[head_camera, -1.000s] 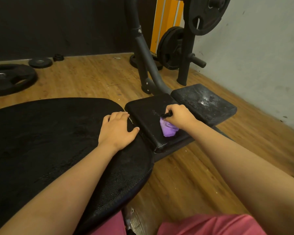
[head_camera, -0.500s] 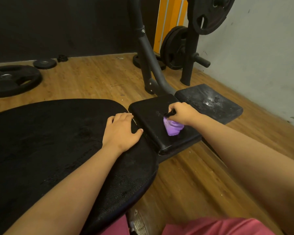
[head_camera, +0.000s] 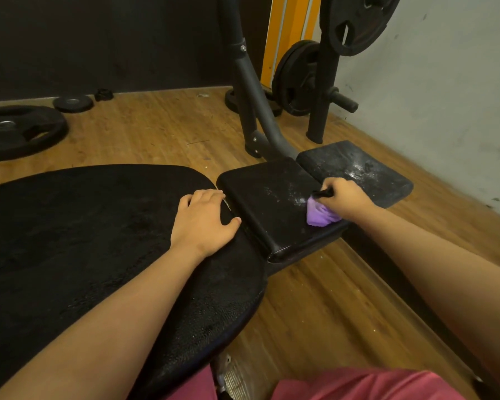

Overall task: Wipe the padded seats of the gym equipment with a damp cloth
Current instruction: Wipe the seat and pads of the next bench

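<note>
With our left hand (head_camera: 202, 220) spread flat on the big pad (head_camera: 84, 226) and our right hand (head_camera: 341, 197) gripping the bunched cloth (head_camera: 319, 215) at the seat (head_camera: 272, 203) edge, we may just smear the white residue (head_camera: 296, 200) or slip off.

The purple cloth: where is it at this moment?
In the head view the purple cloth sits right of centre, bunched under the right hand on the middle seat pad, near the dusty end pad.
</note>
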Available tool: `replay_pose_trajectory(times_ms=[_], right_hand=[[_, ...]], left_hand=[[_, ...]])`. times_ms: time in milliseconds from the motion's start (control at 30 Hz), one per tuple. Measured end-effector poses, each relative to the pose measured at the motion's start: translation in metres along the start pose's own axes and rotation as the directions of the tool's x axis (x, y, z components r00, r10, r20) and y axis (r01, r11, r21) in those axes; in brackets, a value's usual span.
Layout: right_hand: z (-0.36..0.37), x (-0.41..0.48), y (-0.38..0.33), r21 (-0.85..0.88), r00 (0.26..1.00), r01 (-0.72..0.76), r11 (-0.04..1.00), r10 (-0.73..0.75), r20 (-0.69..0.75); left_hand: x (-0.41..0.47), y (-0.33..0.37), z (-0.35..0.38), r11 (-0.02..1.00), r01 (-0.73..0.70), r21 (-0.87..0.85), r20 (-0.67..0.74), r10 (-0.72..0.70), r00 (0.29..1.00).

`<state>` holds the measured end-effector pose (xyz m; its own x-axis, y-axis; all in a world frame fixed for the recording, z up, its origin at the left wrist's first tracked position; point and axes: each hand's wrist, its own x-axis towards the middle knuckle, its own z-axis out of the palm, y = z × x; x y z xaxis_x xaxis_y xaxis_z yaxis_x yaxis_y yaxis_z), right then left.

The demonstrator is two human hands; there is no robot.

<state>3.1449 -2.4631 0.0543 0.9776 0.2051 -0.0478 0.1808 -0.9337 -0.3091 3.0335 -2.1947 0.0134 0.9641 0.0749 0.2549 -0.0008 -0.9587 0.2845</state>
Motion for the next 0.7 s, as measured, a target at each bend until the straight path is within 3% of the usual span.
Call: replay_pose_trajectory(times_ms=[100, 267, 533, 700], right_hand=[[0.0, -0.003, -0.01, -0.049, 0.999, 0.035, 0.998, -0.034, 0.008], [0.017, -0.031, -0.024, 0.104, 0.962, 0.249, 0.963, -0.259, 0.09], [-0.006, -0.006, 0.005, -0.098, 1.0, 0.014, 0.995, -0.015, -0.006], [0.017, -0.016, -0.042, 0.118, 0.977, 0.188, 0.975, -0.198, 0.079]], left_hand=[[0.002, -0.001, 0.001, 1.0, -0.005, 0.004, -0.008, 0.005, 1.0], [0.002, -0.001, 0.001, 1.0, -0.007, 0.012, 0.0, 0.007, 1.0], [0.003, 0.001, 0.001, 1.0, -0.005, 0.013, -0.011, 0.005, 1.0], [0.002, 0.003, 0.0, 1.0, -0.008, 0.013, 0.002, 0.008, 1.0]])
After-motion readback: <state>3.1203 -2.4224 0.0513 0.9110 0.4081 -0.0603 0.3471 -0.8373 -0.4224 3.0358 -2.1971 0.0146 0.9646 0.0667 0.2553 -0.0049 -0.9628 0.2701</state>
